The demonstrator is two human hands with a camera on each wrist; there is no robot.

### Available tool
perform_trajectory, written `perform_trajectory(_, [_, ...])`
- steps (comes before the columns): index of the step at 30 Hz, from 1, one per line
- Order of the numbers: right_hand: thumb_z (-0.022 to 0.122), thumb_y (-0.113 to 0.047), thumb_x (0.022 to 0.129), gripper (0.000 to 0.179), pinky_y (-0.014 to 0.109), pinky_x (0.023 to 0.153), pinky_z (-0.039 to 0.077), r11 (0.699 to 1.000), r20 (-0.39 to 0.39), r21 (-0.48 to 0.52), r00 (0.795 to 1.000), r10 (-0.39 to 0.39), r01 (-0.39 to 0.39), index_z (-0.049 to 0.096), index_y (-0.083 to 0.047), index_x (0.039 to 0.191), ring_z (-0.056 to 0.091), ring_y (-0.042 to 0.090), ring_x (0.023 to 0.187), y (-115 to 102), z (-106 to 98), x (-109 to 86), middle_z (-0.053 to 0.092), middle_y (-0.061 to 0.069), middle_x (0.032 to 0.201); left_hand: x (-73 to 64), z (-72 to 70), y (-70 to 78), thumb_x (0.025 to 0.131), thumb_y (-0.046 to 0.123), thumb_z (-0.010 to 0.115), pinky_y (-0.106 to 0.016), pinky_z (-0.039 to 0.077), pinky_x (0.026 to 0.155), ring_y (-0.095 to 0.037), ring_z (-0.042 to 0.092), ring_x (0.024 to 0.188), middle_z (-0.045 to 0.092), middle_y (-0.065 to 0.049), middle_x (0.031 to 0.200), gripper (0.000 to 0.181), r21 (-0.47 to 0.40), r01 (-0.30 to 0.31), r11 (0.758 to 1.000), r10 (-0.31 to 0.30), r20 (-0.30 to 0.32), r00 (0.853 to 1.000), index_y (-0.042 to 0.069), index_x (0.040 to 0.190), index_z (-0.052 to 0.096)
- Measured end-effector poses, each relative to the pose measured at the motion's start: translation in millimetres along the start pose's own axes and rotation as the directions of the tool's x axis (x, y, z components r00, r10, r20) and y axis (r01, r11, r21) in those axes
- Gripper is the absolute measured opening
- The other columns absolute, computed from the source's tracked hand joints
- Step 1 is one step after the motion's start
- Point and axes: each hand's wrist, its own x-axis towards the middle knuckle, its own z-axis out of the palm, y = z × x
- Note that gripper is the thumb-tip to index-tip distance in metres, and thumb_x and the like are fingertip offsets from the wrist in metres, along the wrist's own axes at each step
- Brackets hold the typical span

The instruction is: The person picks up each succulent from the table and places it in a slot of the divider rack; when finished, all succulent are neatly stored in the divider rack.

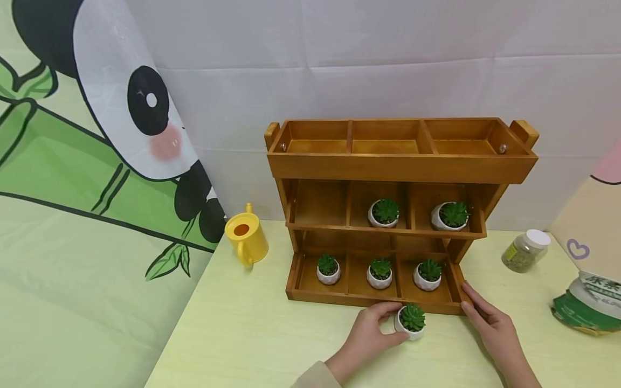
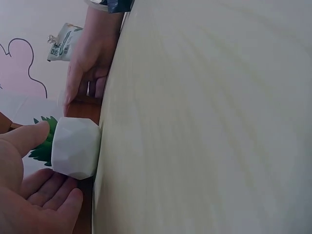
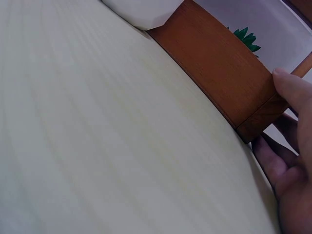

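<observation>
A small potted succulent (image 1: 411,320) in a white faceted pot stands on the table, close in front of a three-tier wooden shelf (image 1: 402,168). My left hand (image 1: 367,335) pinches its pot from the left, thumb at the near side and fingers at the far side. The left wrist view has the white pot (image 2: 76,147) between thumb and fingers. At the shelf's lower right front corner, my right hand (image 1: 496,327) holds the wood, thumb at the front and fingers along the side. The right wrist view shows that thumb on the bottom tray's corner (image 3: 263,114).
Bottom-tier compartments each hold a succulent (image 1: 379,274); the middle tier has one in the centre (image 1: 384,212) and one at right (image 1: 450,215). A yellow watering can (image 1: 247,237) stands left of the shelf. Rightward are a white-lidded jar (image 1: 526,251) and a green-white bag (image 1: 589,303).
</observation>
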Motion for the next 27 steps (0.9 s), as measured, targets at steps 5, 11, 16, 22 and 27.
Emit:
perform_trajectory(5, [0.060,-0.031,0.108,0.051,0.000,0.093,0.038,1.000,0.000,0.005,1.000,-0.004,0.004,0.049,-0.017,0.157,0.039,-0.022,0.126,0,0,-0.2,0.048,-0.012,0.155,3.4,6.5,-1.3,0.082,0.016,0.092,-0.022,0.050,0.102,-0.006,0.061,0.121,0.069,0.005,0.130,0.057,0.063,0.012,0.998,-0.013,0.008,1.000,0.009,0.134,0.069])
perform_trajectory(11, [0.059,-0.032,0.109,0.051,-0.001,0.093,0.037,1.000,0.000,-0.007,1.000,-0.007,0.007,0.050,-0.017,0.157,0.038,-0.023,0.126,-1,0,0.0,0.046,-0.017,0.154,8.1,16.4,0.6,0.076,0.024,0.097,-0.021,0.050,0.099,-0.002,0.061,0.116,0.069,0.014,0.125,0.061,0.147,0.051,0.988,-0.055,0.025,0.998,0.015,0.131,0.072])
perform_trajectory(16, [0.060,-0.030,0.108,0.050,0.000,0.094,0.037,1.000,-0.002,-0.002,1.000,-0.023,0.023,0.051,-0.015,0.156,0.039,-0.022,0.127,0,1,-0.2,0.047,-0.017,0.154,9.1,21.1,3.9,0.074,0.025,0.098,-0.021,0.049,0.099,-0.001,0.061,0.114,0.069,0.016,0.122,0.062,0.198,0.077,0.977,-0.081,0.013,0.997,0.017,0.130,0.073])
perform_trajectory(22, [0.060,-0.030,0.108,0.051,-0.001,0.094,0.037,1.000,-0.004,-0.007,1.000,-0.017,0.017,0.051,-0.016,0.156,0.038,-0.022,0.127,0,0,0.2,0.047,-0.017,0.154,9.5,22.1,5.2,0.073,0.025,0.098,-0.020,0.049,0.098,0.000,0.061,0.112,0.070,0.017,0.120,0.062,0.179,0.105,0.978,-0.108,0.005,0.994,0.019,0.130,0.074])
perform_trajectory(27, [0.060,-0.032,0.108,0.051,-0.001,0.094,0.037,1.000,-0.005,-0.010,1.000,-0.006,0.006,0.051,-0.016,0.156,0.038,-0.022,0.126,0,0,0.3,0.047,-0.017,0.154,9.9,23.2,4.5,0.072,0.021,0.099,-0.018,0.049,0.097,0.001,0.061,0.115,0.070,0.016,0.122,0.062,0.126,0.118,0.985,-0.118,-0.005,0.993,0.018,0.130,0.076])
